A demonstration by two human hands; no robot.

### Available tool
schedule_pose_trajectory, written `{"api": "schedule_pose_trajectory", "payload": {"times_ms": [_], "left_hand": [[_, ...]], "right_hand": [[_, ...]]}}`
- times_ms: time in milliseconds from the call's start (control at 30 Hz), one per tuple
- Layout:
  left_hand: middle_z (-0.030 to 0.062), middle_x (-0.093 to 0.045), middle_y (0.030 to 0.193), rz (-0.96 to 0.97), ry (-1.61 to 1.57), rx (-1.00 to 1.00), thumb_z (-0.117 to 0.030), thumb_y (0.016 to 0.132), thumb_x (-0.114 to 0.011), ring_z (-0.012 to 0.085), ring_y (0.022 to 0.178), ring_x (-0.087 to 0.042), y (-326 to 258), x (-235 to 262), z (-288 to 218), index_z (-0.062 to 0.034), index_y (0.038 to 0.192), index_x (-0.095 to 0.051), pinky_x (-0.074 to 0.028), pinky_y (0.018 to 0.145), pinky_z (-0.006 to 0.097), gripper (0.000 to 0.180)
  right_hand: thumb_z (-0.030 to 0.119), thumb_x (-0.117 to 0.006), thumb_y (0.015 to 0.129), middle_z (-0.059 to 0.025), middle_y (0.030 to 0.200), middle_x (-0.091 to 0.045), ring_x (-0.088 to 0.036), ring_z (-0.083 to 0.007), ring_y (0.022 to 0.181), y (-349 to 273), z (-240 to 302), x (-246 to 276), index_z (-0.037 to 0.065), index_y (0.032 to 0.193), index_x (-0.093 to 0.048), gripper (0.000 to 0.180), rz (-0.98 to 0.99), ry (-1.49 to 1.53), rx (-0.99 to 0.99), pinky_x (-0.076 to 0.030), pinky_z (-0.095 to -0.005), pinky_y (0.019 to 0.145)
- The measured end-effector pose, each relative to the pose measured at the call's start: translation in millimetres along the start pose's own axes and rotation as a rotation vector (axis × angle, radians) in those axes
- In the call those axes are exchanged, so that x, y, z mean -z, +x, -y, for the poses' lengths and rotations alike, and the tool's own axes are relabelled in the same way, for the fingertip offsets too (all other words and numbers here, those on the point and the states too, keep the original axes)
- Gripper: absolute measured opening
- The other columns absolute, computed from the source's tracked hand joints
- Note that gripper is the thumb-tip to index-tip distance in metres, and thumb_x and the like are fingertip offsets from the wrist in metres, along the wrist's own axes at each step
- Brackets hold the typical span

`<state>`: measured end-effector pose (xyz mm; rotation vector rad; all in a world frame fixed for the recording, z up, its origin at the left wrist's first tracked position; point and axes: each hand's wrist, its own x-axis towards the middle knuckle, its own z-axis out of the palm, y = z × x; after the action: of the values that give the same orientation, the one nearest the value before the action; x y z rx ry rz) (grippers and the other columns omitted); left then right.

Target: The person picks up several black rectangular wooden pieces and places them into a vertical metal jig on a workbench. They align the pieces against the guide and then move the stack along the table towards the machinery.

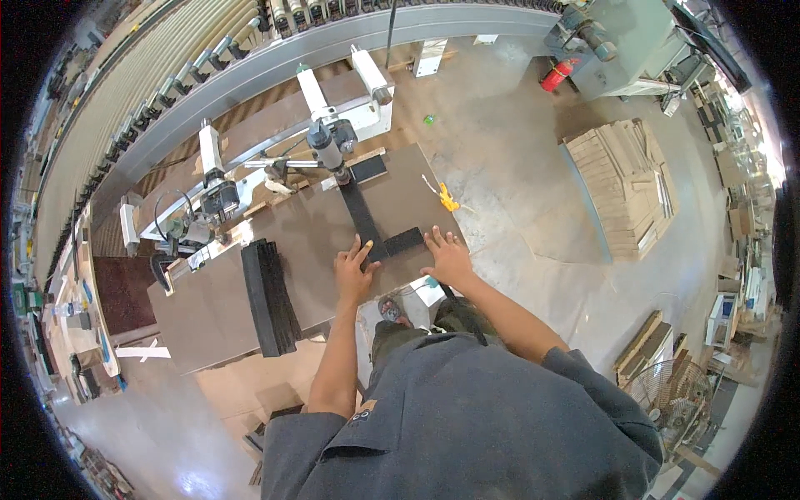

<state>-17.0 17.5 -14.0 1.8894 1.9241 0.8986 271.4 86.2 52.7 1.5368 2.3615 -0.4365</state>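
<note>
A long black strip (357, 207) lies on the brown board of the workbench (317, 242), its far end beneath the head of a clamped drill-like tool (325, 148). At its near end a shorter black piece (405, 242) sits crosswise, pointing right. My left hand (356, 271) rests with fingers apart at the strip's near left edge, fingertips touching it. My right hand (448, 258) is spread flat on the board, its fingertips by the right end of the short piece. Neither hand is wrapped round anything. Left of my left arm lies a stack of black strips (268, 296).
Another tool on a white arm (218, 196) stands along the bench's far edge. A short black block (369, 168) lies beside the drill-like tool. Near the right corner is a yellow item (448, 198). Farther right are stacked brown panels (621, 187), a red fire extinguisher (557, 75) and a fan (671, 400).
</note>
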Motion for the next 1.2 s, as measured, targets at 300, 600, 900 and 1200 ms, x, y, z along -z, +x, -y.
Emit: {"api": "schedule_pose_trajectory", "payload": {"times_ms": [300, 600, 900, 1200], "left_hand": [[0.0018, -0.061, 0.168, 0.028, -0.023, 0.033, -0.032, 0.084, -0.094, 0.0321, 0.113, -0.062, -9, 1, -21, -0.0233, 0.147, -0.076, -0.049, 0.108, 0.046, 0.065], [0.0004, -0.059, 0.169, 0.055, 0.047, 0.042, -0.032, 0.087, -0.093, 0.0335, 0.116, -0.063, -23, 2, -21, -0.0200, 0.156, -0.067, -0.049, 0.109, 0.048, 0.075], [0.0203, -0.068, 0.150, 0.104, -0.073, 0.321, -0.051, 0.093, -0.086, 0.0435, 0.124, -0.067, 17, 9, -50, -0.0123, 0.168, -0.050, -0.053, 0.108, 0.054, 0.091], [0.0222, -0.063, 0.125, -0.071, 0.322, 0.345, -0.029, 0.089, -0.083, 0.0411, 0.099, -0.073, 45, -20, -72, -0.0035, 0.160, -0.054, -0.059, 0.090, 0.052, 0.080]], "right_hand": [[0.064, -0.091, 0.081, -0.0151, 0.186, -0.027, -0.044, -0.0458, 0.161, -12, -11, -1, 0.019, 0.178, -0.035, 0.121, 0.101, -0.048, -0.001, -0.050, -0.0532, 0.123], [0.060, -0.093, 0.081, -0.0129, 0.186, -0.027, -0.045, -0.0461, 0.161, -21, -7, -8, 0.022, 0.177, -0.035, 0.119, 0.112, -0.054, 0.002, -0.059, -0.0520, 0.112], [0.057, -0.093, 0.083, -0.0115, 0.188, -0.021, -0.040, -0.0443, 0.164, -20, -8, -3, 0.024, 0.179, -0.030, 0.120, 0.125, -0.033, -0.026, -0.057, -0.0514, 0.117], [0.053, -0.097, 0.077, -0.0102, 0.187, -0.027, -0.042, -0.0459, 0.162, -21, -14, -13, 0.025, 0.177, -0.036, 0.121, 0.023, 0.037, 0.004, -0.056, -0.0544, 0.117]]}}
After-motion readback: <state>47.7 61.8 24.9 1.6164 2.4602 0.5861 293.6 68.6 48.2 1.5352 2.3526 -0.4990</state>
